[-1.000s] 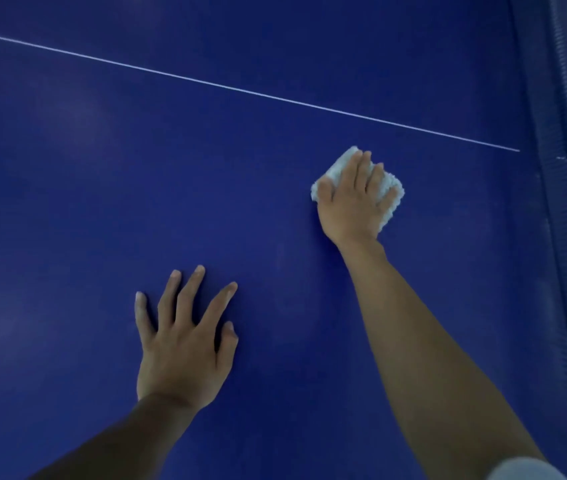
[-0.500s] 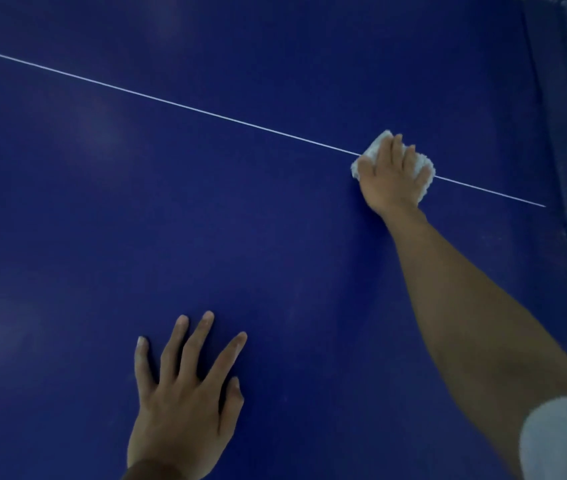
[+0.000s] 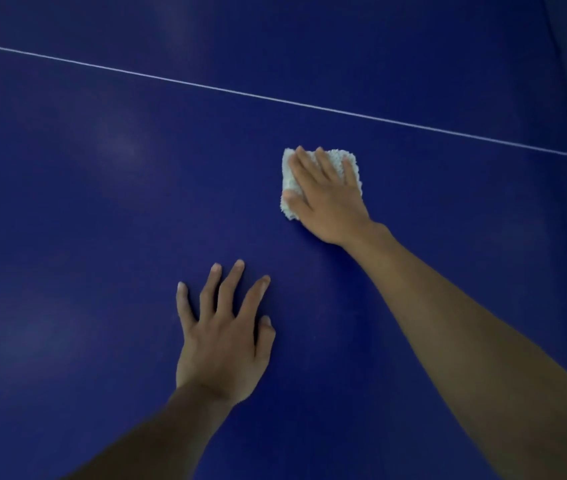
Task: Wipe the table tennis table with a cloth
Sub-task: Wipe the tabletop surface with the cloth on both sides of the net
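The right hand (image 3: pixel 327 199) lies flat on the white cloth (image 3: pixel 339 156) and presses it on the blue table (image 3: pixel 102 202). Its grip is wide, with straight fingers. The folded cloth sits on the near side of the thin white line (image 3: pixel 275 99), apart from it. The left hand (image 3: pixel 221 344) rests flat on the table, fingers spread, holding nothing.

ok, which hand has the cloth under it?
The right hand: its straight fingers press the white cloth flat on the blue table. The left hand rests spread on bare table.
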